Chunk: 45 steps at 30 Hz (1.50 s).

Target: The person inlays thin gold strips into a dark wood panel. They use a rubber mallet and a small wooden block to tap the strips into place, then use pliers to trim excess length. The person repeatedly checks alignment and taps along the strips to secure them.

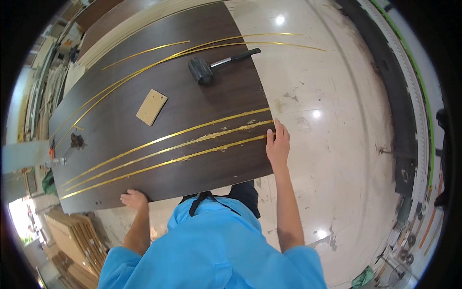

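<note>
A large dark brown panel [192,113] lies before me, with several gold strips [166,138] running lengthwise across its near part. Crumbly yellowish residue clings along the middle strip. At the panel's right edge is my right hand [278,147], thumb and fingers apart, touching the edge by the ends of the strips. My left hand [135,199] rests on the near edge toward the left, its fingers stretched out. Farther back lie a black-headed mallet [200,71] with a black grip, a small tan wooden block [152,107] and loose gold strips [144,68].
The mallet's grip reaches past the panel's right edge. A dark clump [77,140] sits at the panel's left. Stacked brown boards [72,236] stand at lower left. Pale tiled floor [327,159] spreads to the right, bordered by a long dark rail-like structure [402,130].
</note>
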Available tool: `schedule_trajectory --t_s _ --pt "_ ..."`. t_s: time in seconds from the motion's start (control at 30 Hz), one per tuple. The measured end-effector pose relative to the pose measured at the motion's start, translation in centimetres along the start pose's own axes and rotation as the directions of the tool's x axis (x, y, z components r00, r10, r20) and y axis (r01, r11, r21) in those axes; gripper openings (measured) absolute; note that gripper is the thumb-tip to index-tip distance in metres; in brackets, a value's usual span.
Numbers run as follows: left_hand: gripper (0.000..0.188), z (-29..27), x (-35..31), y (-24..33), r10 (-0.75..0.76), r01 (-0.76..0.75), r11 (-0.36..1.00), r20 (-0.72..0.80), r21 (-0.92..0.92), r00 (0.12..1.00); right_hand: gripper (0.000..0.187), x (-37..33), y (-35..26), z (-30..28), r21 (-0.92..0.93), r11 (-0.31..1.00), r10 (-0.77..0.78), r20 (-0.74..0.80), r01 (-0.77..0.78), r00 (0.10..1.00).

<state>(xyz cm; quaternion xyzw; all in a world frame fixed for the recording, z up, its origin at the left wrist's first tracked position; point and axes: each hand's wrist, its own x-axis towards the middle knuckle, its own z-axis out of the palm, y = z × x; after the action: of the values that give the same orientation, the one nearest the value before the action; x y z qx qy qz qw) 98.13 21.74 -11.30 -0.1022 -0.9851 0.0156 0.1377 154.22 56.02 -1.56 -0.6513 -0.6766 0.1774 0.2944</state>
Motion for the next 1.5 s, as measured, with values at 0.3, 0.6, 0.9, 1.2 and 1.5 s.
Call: schedule_trajectory --t_s 0.3,0.6,0.9,1.2,1.5 --pt "0.072 -8.2 -17.2 16.2 -0.042 0.076 0.973 0.154 -0.219 0.987 0.044 8.2 5.0 -0.1 0.024 0.945 -0.317 0.32 0.326 0.893" --pt "0.074 -11.6 -19.2 19.9 -0.094 0.128 0.969 0.166 -0.211 0.982 0.026 6.4 5.3 -2.9 0.183 0.979 -0.153 0.389 0.087 0.908" --pt "0.07 -11.4 -19.2 19.8 -0.033 0.049 0.988 0.107 -0.144 0.994 0.06 0.5 4.6 -0.3 0.275 0.921 0.155 0.388 -0.274 0.909" --pt "0.07 -12.4 -19.7 21.0 -0.096 0.118 0.974 0.118 -0.193 0.988 0.065 5.4 -1.8 3.8 0.023 0.811 -0.539 0.419 0.585 0.731" --pt "0.071 -13.0 -20.0 21.5 -0.139 0.166 0.963 0.134 -0.213 0.981 0.07 1.3 -8.7 10.0 0.101 0.688 -0.641 0.548 0.719 0.537"
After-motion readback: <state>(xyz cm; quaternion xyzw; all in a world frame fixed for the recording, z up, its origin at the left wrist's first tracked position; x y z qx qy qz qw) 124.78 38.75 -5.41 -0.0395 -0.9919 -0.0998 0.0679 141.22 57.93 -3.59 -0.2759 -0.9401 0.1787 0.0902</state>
